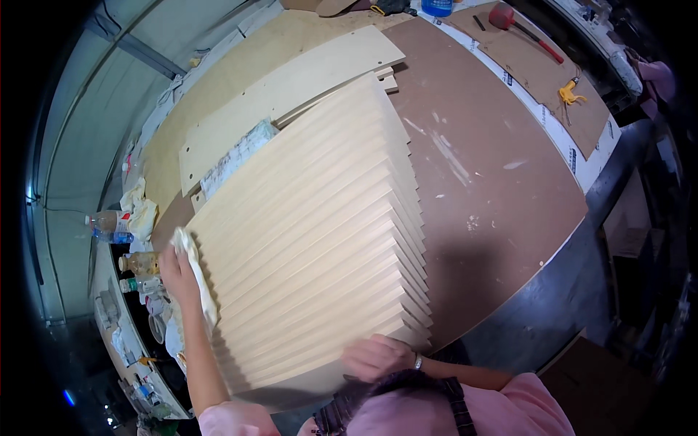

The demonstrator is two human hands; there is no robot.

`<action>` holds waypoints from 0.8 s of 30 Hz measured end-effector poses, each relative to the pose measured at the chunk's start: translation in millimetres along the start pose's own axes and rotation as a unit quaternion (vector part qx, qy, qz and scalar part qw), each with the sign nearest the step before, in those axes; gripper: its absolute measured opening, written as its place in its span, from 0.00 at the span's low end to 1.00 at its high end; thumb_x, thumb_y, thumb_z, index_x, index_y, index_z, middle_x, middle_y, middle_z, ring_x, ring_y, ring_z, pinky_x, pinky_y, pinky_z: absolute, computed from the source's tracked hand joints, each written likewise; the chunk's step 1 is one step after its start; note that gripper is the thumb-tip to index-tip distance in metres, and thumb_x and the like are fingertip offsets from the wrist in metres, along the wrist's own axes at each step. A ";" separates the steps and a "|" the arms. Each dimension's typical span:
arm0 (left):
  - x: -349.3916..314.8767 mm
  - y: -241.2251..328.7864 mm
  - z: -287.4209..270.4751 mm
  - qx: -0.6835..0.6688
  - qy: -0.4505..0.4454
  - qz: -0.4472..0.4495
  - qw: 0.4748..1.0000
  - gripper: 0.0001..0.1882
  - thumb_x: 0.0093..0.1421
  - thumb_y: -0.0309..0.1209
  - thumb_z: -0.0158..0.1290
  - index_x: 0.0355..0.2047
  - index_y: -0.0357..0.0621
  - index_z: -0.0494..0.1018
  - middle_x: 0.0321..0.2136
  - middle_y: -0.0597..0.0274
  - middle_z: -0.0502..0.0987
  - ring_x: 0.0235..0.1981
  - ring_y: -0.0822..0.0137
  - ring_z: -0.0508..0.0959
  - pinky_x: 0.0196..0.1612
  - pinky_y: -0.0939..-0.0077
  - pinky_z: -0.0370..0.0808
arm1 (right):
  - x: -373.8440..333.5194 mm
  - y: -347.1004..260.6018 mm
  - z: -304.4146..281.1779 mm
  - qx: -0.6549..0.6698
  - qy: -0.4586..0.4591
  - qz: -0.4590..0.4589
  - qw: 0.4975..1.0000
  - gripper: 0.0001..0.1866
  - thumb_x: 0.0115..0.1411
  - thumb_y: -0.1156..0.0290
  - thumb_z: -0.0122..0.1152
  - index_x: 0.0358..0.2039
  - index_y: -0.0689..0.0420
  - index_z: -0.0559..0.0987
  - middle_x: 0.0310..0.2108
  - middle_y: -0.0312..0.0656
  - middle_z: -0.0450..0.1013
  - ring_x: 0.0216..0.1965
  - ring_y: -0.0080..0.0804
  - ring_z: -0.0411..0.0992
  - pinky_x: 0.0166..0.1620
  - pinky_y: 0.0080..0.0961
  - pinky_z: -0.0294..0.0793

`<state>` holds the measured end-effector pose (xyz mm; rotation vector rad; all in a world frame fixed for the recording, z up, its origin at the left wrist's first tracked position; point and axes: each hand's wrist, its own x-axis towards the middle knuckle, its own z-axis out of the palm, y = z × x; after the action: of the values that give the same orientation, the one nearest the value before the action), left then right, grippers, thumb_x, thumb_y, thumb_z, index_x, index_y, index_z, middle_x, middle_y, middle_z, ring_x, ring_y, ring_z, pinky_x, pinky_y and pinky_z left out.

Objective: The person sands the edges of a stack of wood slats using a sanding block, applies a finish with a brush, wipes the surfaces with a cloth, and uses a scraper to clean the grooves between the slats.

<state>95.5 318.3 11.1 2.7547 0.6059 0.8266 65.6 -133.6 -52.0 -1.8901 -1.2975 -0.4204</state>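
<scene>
In front of me lies a large panel of pale wood (305,218) with many parallel ridges. Its right side shows a row of stepped, sawtooth-like ends. At the panel's left edge my left hand (179,275) is closed on a white cloth (203,287), which hangs down along that edge. My right hand (379,357) is at the near edge, close to the right corner, with its fingers bent over the wood. Part of its grip is hidden and slightly blurred.
Flat pale boards (291,94) lie behind the panel, with a whitish, stained block (236,156) between. On the brown tabletop's (494,182) far right are a red mallet (525,30) and a yellow tool (571,92). Bottles (109,221) stand to the left. A person's pink sleeve (658,78) shows far right.
</scene>
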 end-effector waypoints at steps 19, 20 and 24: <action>14.0 -99.8 -16.2 0.041 -0.086 0.054 0.994 0.18 0.66 0.35 0.50 0.50 0.34 0.72 0.43 0.39 0.76 0.44 0.37 0.73 0.49 0.52 0.70 | -33.2 -6.9 8.0 0.002 -0.035 0.019 0.999 0.18 0.57 0.57 0.63 0.47 0.48 0.81 0.47 0.37 0.76 0.47 0.37 0.71 0.52 0.42 0.68; 2.2 -137.3 -47.5 0.126 -0.097 -0.033 0.987 0.18 0.67 0.34 0.49 0.50 0.34 0.72 0.42 0.41 0.77 0.42 0.40 0.76 0.47 0.53 0.72 | -23.5 -9.1 6.7 0.010 -0.033 0.022 0.999 0.18 0.56 0.58 0.63 0.46 0.49 0.82 0.47 0.38 0.76 0.46 0.37 0.71 0.51 0.42 0.67; 10.0 -156.0 -126.5 -0.103 0.052 -0.235 0.965 0.16 0.68 0.33 0.49 0.50 0.34 0.74 0.40 0.50 0.81 0.36 0.56 0.82 0.40 0.60 0.78 | -23.6 -9.5 10.2 -0.038 -0.046 0.016 0.998 0.16 0.55 0.59 0.60 0.42 0.51 0.82 0.43 0.39 0.75 0.43 0.39 0.72 0.48 0.42 0.67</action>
<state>-19.0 471.8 72.8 2.2524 1.0722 0.8606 45.5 -139.2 -69.8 -2.0113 -1.3244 -0.3744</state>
